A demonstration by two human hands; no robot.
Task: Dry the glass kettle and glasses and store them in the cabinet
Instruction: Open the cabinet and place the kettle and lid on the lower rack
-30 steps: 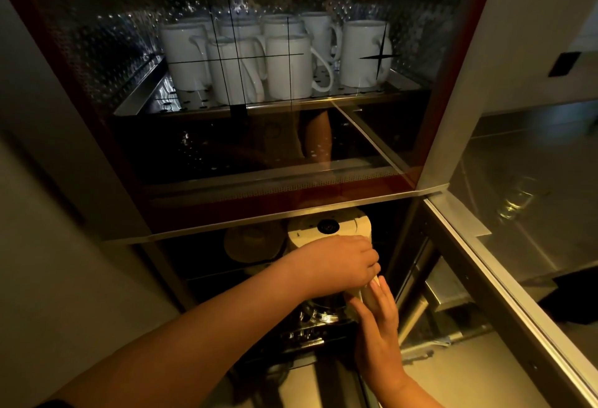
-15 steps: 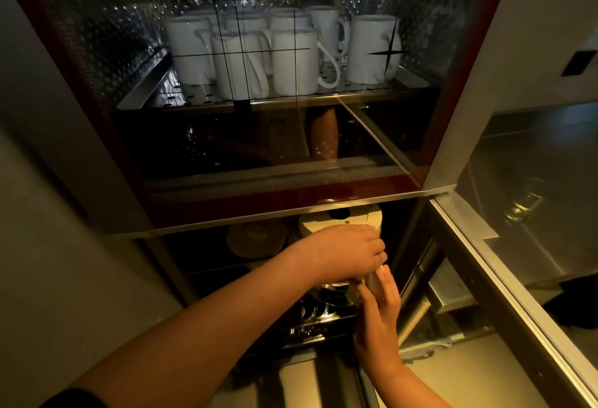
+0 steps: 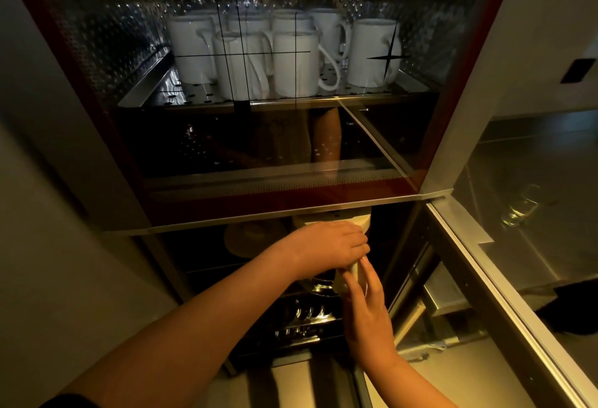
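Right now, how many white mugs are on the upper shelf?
7 show: three in front, one far right, three behind. More may be hidden behind them.

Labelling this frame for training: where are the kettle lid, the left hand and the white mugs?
kettle lid (image 3: 352, 217), head view, cream top edge.
left hand (image 3: 330, 246), head view, back of hand.
white mugs (image 3: 296, 65), head view, front mug's side.

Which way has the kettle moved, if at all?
Yes. The kettle has gone further into the cabinet: its lid is now partly hidden behind the metal strip above it, where earlier it showed whole.
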